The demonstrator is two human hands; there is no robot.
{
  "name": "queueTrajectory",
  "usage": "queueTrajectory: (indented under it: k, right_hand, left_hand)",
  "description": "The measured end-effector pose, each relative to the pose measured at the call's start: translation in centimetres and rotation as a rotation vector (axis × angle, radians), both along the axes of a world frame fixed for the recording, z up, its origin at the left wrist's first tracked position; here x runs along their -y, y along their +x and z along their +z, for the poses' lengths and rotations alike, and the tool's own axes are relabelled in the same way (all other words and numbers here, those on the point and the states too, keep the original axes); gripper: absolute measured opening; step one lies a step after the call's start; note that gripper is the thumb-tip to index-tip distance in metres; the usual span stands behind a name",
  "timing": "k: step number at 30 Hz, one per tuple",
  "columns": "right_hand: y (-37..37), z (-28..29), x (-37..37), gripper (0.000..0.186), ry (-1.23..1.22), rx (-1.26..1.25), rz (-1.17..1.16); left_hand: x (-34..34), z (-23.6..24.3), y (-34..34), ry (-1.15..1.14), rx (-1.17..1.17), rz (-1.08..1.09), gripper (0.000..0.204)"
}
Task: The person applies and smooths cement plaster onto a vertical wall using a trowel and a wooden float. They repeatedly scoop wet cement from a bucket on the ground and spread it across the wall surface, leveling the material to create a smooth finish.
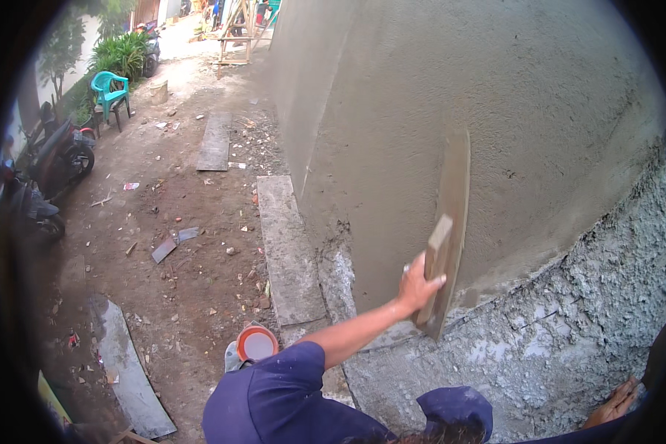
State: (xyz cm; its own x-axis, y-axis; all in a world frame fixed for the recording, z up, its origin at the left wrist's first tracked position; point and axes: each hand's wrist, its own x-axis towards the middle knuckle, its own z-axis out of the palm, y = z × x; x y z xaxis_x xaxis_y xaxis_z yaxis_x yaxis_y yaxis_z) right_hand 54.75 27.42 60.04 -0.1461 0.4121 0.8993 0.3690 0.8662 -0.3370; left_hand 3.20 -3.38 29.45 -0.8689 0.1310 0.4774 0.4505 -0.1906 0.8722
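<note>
Float: near-upright at the wall, its lower end at the smooth area's bottom edge. Left hand: fingers clamped on the float. Right hand: near the wall's lower-right edge; finger state cannot be told. Orange bucket: on the ground.
</note>
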Motion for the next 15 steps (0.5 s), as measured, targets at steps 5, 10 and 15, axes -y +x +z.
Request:
queueTrajectory:
  k: [5,10,15]
  right_hand:
    - [-4.0,0.4,7.4,0.038,0.097,0.042,-0.005]
    - [-7.4,0.2,10.5,0.03,0.015,-0.038,0.163]
    - [-7.4,0.3,11.9,0.031,0.059,-0.06,0.098]
  left_hand:
    - [-1.2,5.0,2.1,-0.013,-0.11,-0.054,0.07]
    - [-0.6,30.2,-12.8,0.114,-0.472,0.037,0.056]
    - [2.1,41.8,-17.8,0.079,-0.606,-0.024,0.051]
